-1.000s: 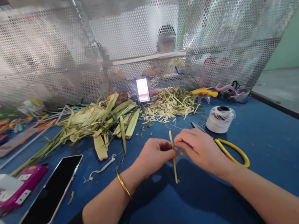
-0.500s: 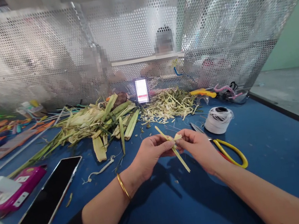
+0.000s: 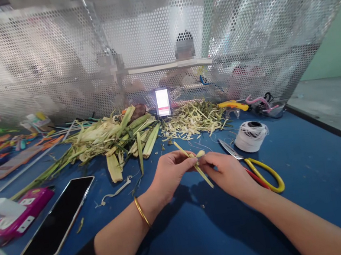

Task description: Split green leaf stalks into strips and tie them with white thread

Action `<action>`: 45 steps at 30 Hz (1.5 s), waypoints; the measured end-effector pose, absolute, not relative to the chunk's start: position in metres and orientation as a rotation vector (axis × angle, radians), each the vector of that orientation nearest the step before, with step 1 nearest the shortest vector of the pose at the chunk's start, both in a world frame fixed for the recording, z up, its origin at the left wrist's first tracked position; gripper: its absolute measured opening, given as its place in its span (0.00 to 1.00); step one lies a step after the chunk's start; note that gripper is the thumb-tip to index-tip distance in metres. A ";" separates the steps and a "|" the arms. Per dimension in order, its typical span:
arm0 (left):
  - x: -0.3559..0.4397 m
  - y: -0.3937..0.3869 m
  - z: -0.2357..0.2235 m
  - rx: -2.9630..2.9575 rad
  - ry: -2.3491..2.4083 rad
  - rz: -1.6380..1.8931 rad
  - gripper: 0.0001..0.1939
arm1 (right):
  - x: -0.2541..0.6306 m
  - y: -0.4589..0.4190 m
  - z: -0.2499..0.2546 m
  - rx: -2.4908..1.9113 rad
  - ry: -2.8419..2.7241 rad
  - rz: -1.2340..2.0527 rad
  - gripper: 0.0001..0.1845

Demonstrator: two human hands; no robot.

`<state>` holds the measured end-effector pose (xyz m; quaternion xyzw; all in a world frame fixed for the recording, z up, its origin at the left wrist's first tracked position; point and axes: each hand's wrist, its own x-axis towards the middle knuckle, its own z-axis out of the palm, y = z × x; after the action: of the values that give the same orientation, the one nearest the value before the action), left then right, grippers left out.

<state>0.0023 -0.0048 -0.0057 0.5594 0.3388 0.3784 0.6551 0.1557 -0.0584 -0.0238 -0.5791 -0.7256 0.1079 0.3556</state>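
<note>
Between thumb and fingers, my left hand (image 3: 175, 171) pinches a thin pale-green plant strip (image 3: 205, 177), which slants from upper left to lower right above the blue table (image 3: 183, 239). A short folded piece of leaf (image 3: 200, 154) crosses the strip where my hands meet. My right hand (image 3: 227, 172) is closed at that crossing, fingertips pressed together; what exactly they grip is partly hidden. Scissors (image 3: 264, 172) with yellow and red handles lie just beyond my right hand, near a spool of white thread (image 3: 251, 136).
A heap of long leaves and stalks (image 3: 106, 138) lies at the back, beside a pile of cut strips (image 3: 195, 118). To the left are a phone (image 3: 57, 217) and a magenta power strip (image 3: 21, 215). A perforated metal screen (image 3: 153, 29) stands behind, with people beyond it.
The strip has turned from upright to slanting, and the folded leaf piece now shows at the crossing. My right hand has shifted slightly, with its fingers bunched at the crossing.
</note>
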 end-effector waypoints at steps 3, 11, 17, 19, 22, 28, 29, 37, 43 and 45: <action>0.003 -0.001 -0.008 1.393 0.848 0.969 0.06 | 0.155 -0.063 -0.018 -1.462 -2.028 0.045 0.11; 0.004 0.000 -0.014 1.418 0.843 0.921 0.06 | 0.153 -0.067 -0.012 -1.285 -1.974 0.194 0.10; 0.003 -0.004 -0.009 1.437 0.816 0.739 0.05 | 0.160 -0.063 -0.013 -1.404 -1.817 0.182 0.07; 0.003 -0.006 -0.008 1.472 0.812 0.678 0.04 | 0.162 -0.062 -0.011 -1.397 -1.841 0.153 0.07; 0.003 -0.007 -0.008 1.494 0.805 0.615 0.04 | 0.163 -0.061 -0.009 -1.359 -1.904 0.094 0.07; 0.002 -0.008 -0.006 1.478 0.795 0.563 0.07 | 0.165 -0.056 -0.008 -1.490 -1.770 0.430 0.07; 0.001 -0.009 -0.005 1.483 0.783 0.557 0.08 | 0.165 -0.055 -0.008 -1.511 -1.687 0.592 0.07; 0.000 -0.011 0.002 1.431 0.564 0.539 0.08 | 0.162 -0.052 -0.017 -1.282 -1.207 1.384 0.11; -0.001 -0.004 -0.003 1.405 0.689 0.749 0.06 | 0.157 -0.051 -0.024 -1.235 -1.281 1.257 0.11; -0.001 -0.002 -0.005 1.369 0.737 0.813 0.06 | 0.156 -0.052 -0.024 -1.274 -1.376 1.102 0.11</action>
<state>-0.0011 -0.0015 -0.0052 0.6002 0.3229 0.3562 0.6393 0.1565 -0.0521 -0.0240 -0.5186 -0.5601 0.4487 0.4648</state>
